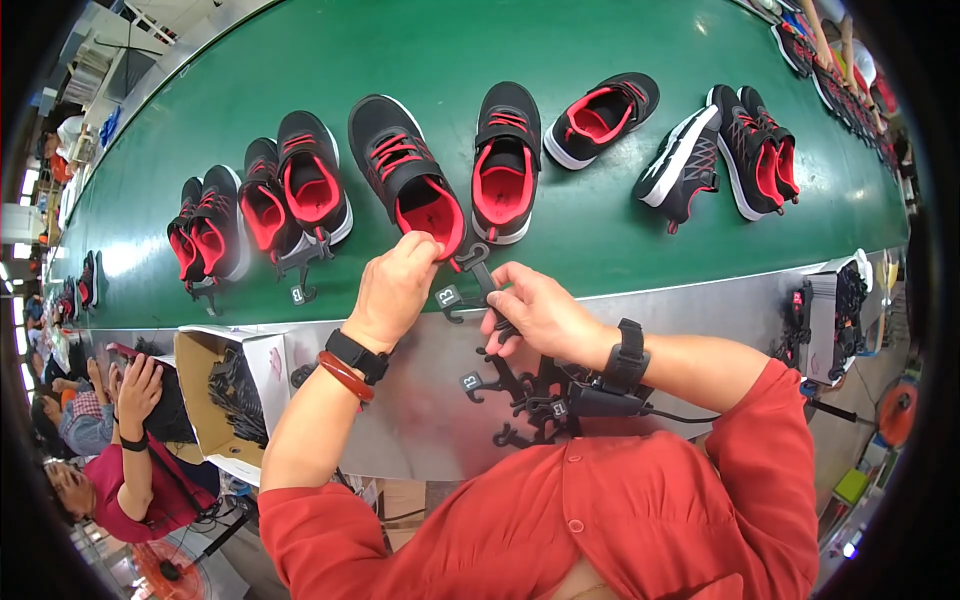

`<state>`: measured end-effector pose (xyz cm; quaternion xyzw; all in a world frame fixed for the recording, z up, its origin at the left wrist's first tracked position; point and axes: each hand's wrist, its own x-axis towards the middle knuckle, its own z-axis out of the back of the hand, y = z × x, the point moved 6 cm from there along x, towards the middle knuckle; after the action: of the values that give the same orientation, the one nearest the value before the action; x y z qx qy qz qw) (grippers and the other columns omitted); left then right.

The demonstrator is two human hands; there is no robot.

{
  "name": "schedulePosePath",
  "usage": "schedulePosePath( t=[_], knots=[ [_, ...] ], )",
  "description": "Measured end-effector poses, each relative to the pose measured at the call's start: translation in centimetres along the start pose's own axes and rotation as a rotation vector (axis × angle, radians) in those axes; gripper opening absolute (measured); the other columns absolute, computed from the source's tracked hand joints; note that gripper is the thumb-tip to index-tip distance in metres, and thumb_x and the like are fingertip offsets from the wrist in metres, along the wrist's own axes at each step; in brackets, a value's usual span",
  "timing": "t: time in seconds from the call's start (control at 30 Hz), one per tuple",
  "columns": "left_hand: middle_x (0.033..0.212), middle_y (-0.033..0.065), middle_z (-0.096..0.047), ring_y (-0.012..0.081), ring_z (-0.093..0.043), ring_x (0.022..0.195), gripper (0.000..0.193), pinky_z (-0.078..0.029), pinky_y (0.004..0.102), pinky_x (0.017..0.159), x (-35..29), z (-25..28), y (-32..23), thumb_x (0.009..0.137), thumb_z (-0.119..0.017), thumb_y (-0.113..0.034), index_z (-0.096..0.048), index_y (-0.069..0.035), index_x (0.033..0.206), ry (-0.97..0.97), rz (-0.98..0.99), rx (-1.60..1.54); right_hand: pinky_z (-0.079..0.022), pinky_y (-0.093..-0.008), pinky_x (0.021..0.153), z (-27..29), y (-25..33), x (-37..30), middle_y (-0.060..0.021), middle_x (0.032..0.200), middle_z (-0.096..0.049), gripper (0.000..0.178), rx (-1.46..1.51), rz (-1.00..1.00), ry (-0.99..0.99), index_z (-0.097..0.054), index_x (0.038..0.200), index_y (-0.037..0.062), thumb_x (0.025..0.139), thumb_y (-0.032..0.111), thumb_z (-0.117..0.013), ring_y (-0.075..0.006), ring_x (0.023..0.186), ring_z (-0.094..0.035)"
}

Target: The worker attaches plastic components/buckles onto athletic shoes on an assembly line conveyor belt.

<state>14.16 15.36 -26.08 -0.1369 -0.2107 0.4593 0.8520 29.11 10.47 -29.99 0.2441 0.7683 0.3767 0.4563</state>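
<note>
My left hand [392, 288] pinches the heel collar of a black sneaker [385, 140] with red lining and red laces, whose toe points away from me. Between the thumb and fingers of my right hand [535, 308] is a black plastic shoe hanger [480, 270]; its hooked end lies close to that sneaker's heel. Part of the hanger is hidden by my fingers. A matching sneaker [508, 125] stands just to the right, its heel toward me. More black hangers [520, 385] with small grey size tags lie heaped on the metal ledge below my hands.
Paired sneakers [290, 175] with a hanger at their heels stand left on the green conveyor belt [420, 40]. Other shoes [680, 160] lie to the right. An open carton [205, 360] of hangers sits left on the metal ledge [400, 430]. Beyond it, a co-worker [130, 480] raises their hands.
</note>
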Motion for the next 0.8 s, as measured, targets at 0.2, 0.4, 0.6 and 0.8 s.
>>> schedulePosePath(
  t=[0.2, 0.4, 0.6, 0.8],
  knots=[
    [0.089, 0.0087, -0.060, 0.0302, -0.062, 0.077, 0.023, -0.052, 0.0362, 0.063, 0.0, 0.0, -0.4, 0.071, -0.068, 0.002, -0.057, -0.005, 0.090, 0.003, -0.010, 0.042, -0.056, -0.0261, 0.055, -1.6, -0.4, -0.5, -0.0100, 0.081, -0.062, 0.018, -0.171, -0.098, 0.132, -0.045, 0.110, -0.0025, 0.098, 0.011, -0.043, -0.0161, 0.066, -0.065],
    [0.085, 0.0092, -0.060, 0.0303, -0.062, 0.075, 0.023, -0.051, 0.0363, 0.063, 0.0, 0.0, -0.2, 0.071, -0.069, 0.002, -0.057, -0.004, 0.090, -0.027, 0.035, 0.033, -0.055, -0.0258, 0.056, -0.2, 0.3, -1.2, -0.0086, 0.080, -0.062, 0.019, -0.126, 0.093, -0.005, -0.044, 0.112, -0.0019, 0.098, 0.010, -0.044, -0.0144, 0.065, -0.064],
    [0.083, 0.0096, -0.060, 0.0306, -0.062, 0.075, 0.022, -0.051, 0.0361, 0.063, -0.2, -0.1, -0.2, 0.071, -0.069, 0.002, -0.056, -0.003, 0.089, -0.052, 0.029, 0.032, -0.055, -0.0254, 0.055, 0.5, 0.5, 0.1, -0.0090, 0.079, -0.062, 0.018, -0.120, 0.084, -0.072, -0.043, 0.111, -0.0019, 0.098, 0.011, -0.042, -0.0150, 0.066, -0.065],
    [0.089, 0.0092, -0.059, 0.0320, -0.062, 0.075, 0.021, -0.051, 0.0390, 0.062, -0.3, -0.4, -0.2, 0.072, -0.068, -0.002, -0.057, -0.005, 0.090, -0.055, 0.032, 0.040, -0.054, -0.0261, 0.051, 0.6, -0.3, 0.3, -0.0094, 0.075, -0.062, 0.023, -0.045, 0.090, -0.058, -0.043, 0.114, -0.0048, 0.096, 0.010, -0.045, -0.0147, 0.059, -0.064]
  ],
)
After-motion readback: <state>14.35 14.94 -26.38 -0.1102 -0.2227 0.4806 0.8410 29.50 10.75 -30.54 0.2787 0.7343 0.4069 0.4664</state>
